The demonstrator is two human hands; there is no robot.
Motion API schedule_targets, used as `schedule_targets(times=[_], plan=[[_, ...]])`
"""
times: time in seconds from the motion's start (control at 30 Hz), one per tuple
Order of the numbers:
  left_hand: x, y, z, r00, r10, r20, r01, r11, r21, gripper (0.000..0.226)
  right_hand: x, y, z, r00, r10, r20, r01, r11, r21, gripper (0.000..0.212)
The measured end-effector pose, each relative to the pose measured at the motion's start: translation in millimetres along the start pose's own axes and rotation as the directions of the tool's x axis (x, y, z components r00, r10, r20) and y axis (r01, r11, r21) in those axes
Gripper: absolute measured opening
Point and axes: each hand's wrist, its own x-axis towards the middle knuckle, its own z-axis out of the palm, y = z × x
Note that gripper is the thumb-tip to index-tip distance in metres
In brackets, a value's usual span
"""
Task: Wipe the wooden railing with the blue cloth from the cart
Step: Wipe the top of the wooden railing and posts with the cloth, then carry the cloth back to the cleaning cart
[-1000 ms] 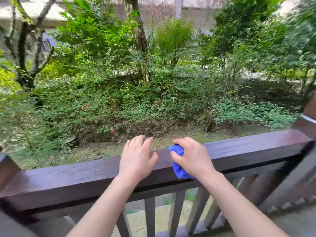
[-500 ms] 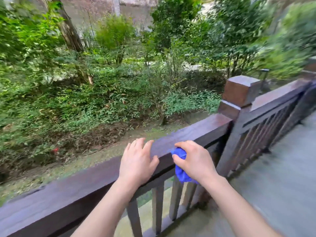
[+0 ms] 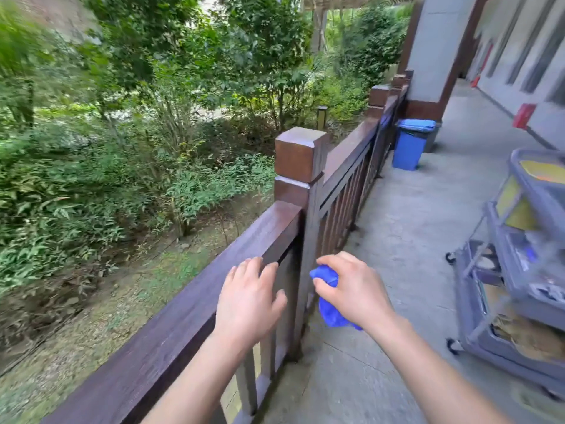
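Note:
A dark brown wooden railing [image 3: 189, 304] runs from the lower left up to a square post [image 3: 301, 154], then carries on along the walkway. My left hand [image 3: 247, 301] hovers over the rail's inner edge just before the post, fingers spread, holding nothing. My right hand [image 3: 354, 292] is off the rail, to the right of the post above the concrete floor, closed on a bunched blue cloth [image 3: 330, 310] that hangs below the fingers. A grey cart [image 3: 519, 270] with shelves of supplies stands at the right edge.
A blue bin [image 3: 409, 145] stands against the railing further along the walkway, by a grey pillar [image 3: 434, 47]. Concrete floor [image 3: 406, 234] lies between the railing and the cart. Dense green shrubs and bare soil are beyond the railing on the left.
The view has swung right, bringing the post, walkway, bin and cart into sight. My right hand with the cloth has come off the rail top and past the post. My left hand stays near the rail.

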Motion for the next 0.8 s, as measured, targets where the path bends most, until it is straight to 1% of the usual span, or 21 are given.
schedule_targets(times=[0.1, 0.23, 0.43, 0.6, 0.8], plan=[[31.5, 23.3, 19.4, 0.997, 0.074, 0.025, -0.074, 0.997, -0.019, 0.051, 13.2, 35.2, -12.2, 0.997, 0.070, -0.025, -0.070, 0.997, -0.017, 0.032], [77.2, 61.3, 45.9, 0.991, 0.127, 0.049, -0.126, 0.992, -0.021, 0.050, 35.4, 90.6, -25.1, 0.990, 0.124, -0.060, -0.126, 0.992, -0.030, 0.033], [155.1, 135.4, 89.2, 0.985, 0.154, 0.079, -0.152, 0.988, -0.031, 0.048, 75.0, 185.9, -48.7, 0.986, 0.152, -0.069, -0.155, 0.987, -0.041, 0.035], [215.8, 195.3, 121.9, 0.983, 0.159, 0.089, -0.150, 0.984, -0.098, 0.047, 108.0, 258.4, -74.3, 0.980, 0.188, -0.063, -0.192, 0.979, -0.063, 0.034], [288.2, 247.6, 160.4, 0.965, 0.231, 0.121, -0.218, 0.970, -0.111, 0.051, 150.9, 335.1, -94.4, 0.964, 0.252, -0.082, -0.258, 0.963, -0.082, 0.034]])
